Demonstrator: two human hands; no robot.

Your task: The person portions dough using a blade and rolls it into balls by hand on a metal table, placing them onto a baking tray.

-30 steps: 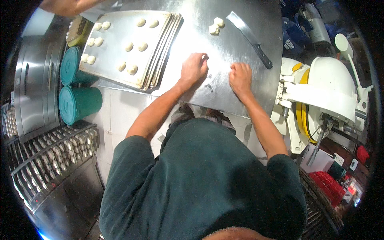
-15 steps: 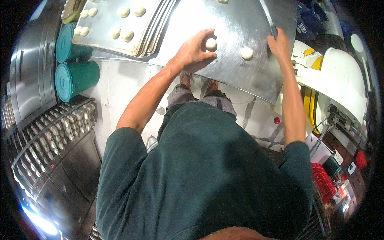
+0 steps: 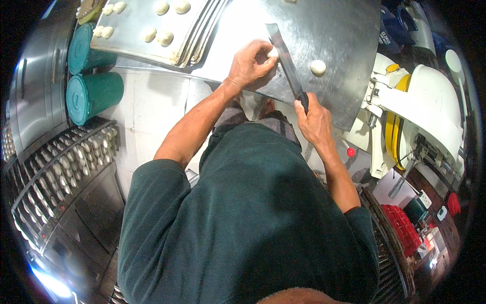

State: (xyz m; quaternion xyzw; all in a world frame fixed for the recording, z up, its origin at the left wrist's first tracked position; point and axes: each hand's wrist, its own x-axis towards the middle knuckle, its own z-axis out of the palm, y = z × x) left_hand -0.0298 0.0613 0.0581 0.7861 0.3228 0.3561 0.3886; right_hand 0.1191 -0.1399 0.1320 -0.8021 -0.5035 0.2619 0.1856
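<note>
While the right hand is closed round the dark handle of a long knife, its blade lying flat across the steel table near the front edge, the left hand curls its fingers over a small dough piece right beside the blade. The dough looks soft, light and likely tacky, best pinched gently from its sides. A round dough ball sits apart toward the right edge.
</note>
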